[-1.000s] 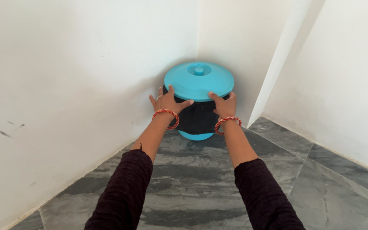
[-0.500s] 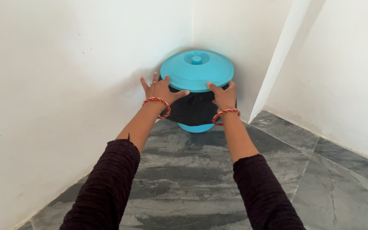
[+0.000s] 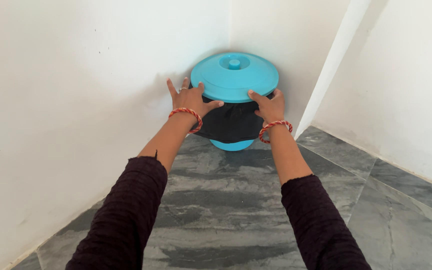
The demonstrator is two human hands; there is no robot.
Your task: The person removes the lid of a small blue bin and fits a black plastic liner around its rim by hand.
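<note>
Left hand [image 3: 190,102], right hand [image 3: 269,107] spread, pressing bin [image 3: 232,122] sides under lid [image 3: 234,76]; floor corner. Likely light, rigid plastic; liner slippery.

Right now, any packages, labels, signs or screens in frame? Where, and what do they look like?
None in view: no package, label, sign or screen.
Only container: a round turquoise bin in the corner of the white walls, on the grey stone floor.
Black liner bag: folded over the bin's sides, plain.
Domed turquoise lid: on top, centre knob, unmarked.
Left hand and right hand are on the bin's sides under the lid rim.
</note>
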